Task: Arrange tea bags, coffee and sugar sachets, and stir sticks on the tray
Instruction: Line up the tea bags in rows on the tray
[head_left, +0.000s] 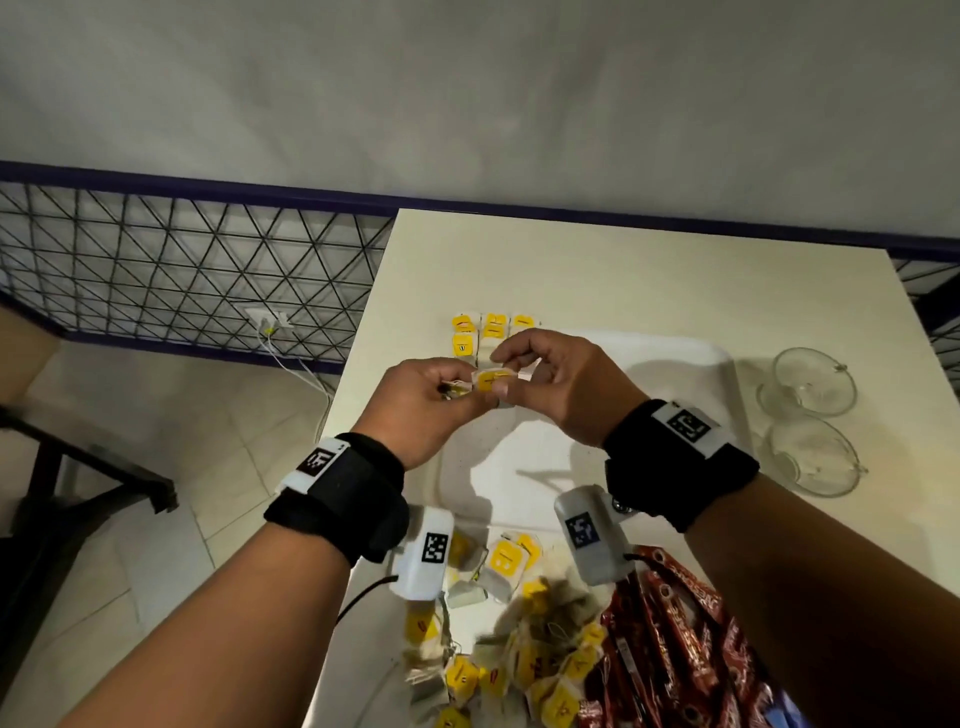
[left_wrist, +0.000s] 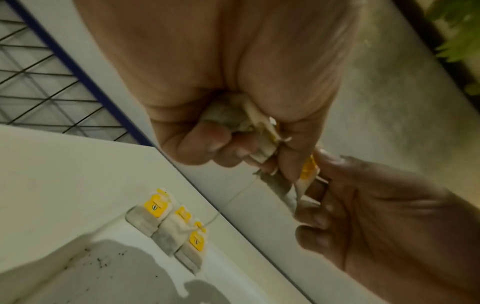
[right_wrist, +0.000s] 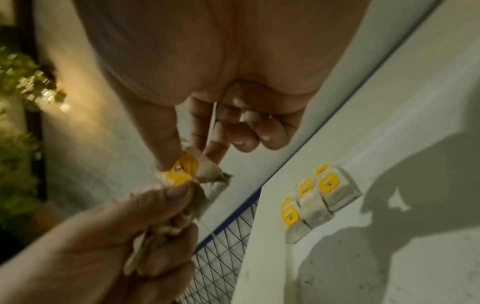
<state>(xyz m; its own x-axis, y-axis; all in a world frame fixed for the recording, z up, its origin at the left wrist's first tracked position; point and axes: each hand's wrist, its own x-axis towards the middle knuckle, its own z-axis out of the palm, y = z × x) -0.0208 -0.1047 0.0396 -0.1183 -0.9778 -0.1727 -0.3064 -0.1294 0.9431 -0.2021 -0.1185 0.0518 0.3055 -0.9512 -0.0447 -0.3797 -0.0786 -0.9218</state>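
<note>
Both hands are raised over the white tray (head_left: 675, 364). My left hand (head_left: 460, 385) grips a small bunch of tea bags (left_wrist: 233, 115) in its curled fingers. My right hand (head_left: 506, 370) pinches one tea bag with a yellow tag (right_wrist: 182, 168) between thumb and forefinger, right against the left hand's bunch. Several yellow-tagged tea bags (head_left: 488, 332) lie in neat rows at the tray's far left corner. A loose pile of tea bags (head_left: 519, 649) and red coffee sachets (head_left: 675, 649) lie at the table's near edge. I see no stir sticks or sugar sachets.
Two glass cups (head_left: 810, 382) (head_left: 810, 454) stand on the table right of the tray. The table's left edge drops to a tiled floor, with a wire mesh rail (head_left: 182, 270) and a wall behind.
</note>
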